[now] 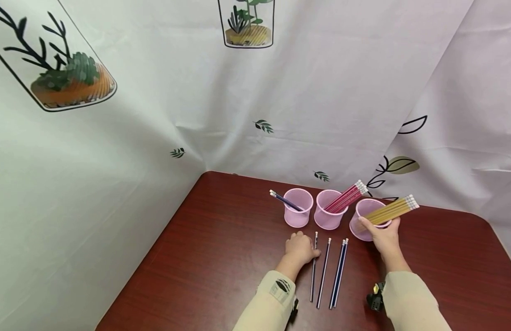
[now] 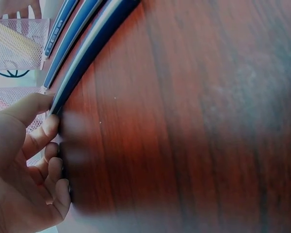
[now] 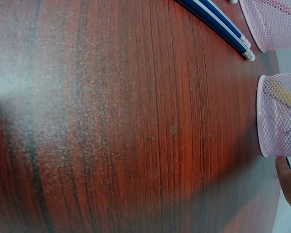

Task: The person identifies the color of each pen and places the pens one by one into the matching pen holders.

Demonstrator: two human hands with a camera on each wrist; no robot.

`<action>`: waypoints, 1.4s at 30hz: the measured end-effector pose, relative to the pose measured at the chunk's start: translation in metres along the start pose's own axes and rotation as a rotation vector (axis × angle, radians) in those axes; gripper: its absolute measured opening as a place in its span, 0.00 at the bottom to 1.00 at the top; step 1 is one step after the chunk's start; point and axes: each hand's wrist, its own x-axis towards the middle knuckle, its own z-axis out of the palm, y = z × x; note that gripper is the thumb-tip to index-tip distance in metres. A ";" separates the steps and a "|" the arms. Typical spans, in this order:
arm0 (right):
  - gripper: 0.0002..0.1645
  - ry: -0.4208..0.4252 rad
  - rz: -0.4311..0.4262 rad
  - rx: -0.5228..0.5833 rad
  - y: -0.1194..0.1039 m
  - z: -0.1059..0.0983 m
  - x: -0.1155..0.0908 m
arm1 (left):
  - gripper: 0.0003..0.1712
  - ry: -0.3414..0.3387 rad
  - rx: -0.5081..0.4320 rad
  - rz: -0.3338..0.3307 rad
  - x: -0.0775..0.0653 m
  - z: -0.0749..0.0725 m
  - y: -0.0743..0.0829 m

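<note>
My left hand point(image 1: 300, 248) pinches a dark blue pencil point(image 1: 312, 287) near its white eraser end, thumb and index finger on either side of it in the left wrist view. The pencil lies along the table, pointing toward me. To its right are a single blue pencil point(image 1: 323, 276) and a close pair of blue pencils point(image 1: 337, 279). My right hand point(image 1: 385, 240) grips the right pink mesh cup point(image 1: 355, 228), thumb at its near side and fingers round the right. Yellow pencils point(image 1: 392, 211) lean right in that cup, white erasers up.
A left pink cup point(image 1: 296, 219) holds blue pencils point(image 1: 286, 201) leaning left. The middle pink cup point(image 1: 326, 221) holds red pencils point(image 1: 346, 198) leaning right. All three cups stand in a row near the back edge of the dark red table point(image 1: 214, 239), before a printed curtain point(image 1: 321, 92).
</note>
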 end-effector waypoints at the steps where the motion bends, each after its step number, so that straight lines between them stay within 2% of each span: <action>1: 0.53 0.002 0.006 0.005 -0.003 0.000 -0.002 | 0.17 0.000 0.000 0.001 0.000 0.000 0.000; 6: 0.53 -0.002 0.029 -0.008 -0.009 0.001 -0.004 | 0.16 0.002 -0.005 0.005 0.000 0.000 0.000; 13: 0.53 0.001 0.016 0.006 -0.007 0.001 -0.004 | 0.15 0.003 -0.016 0.013 -0.001 -0.002 -0.003; 19: 0.53 0.003 0.022 0.015 -0.007 0.000 -0.005 | 0.15 0.020 -0.067 0.007 0.000 -0.001 -0.004; 24: 0.53 0.004 0.026 0.005 -0.008 0.000 -0.005 | 0.14 0.043 -0.145 -0.003 0.000 -0.003 -0.005; 29: 0.52 0.003 0.015 0.009 -0.007 0.000 -0.006 | 0.13 0.081 -0.207 -0.005 0.001 -0.011 -0.005; 37: 0.53 0.002 -0.005 -0.008 -0.006 0.000 -0.005 | 0.13 0.178 -0.271 0.028 0.003 -0.024 -0.005; 42: 0.53 0.000 -0.045 -0.009 0.005 -0.002 0.002 | 0.14 0.215 -0.298 0.028 0.006 -0.030 -0.003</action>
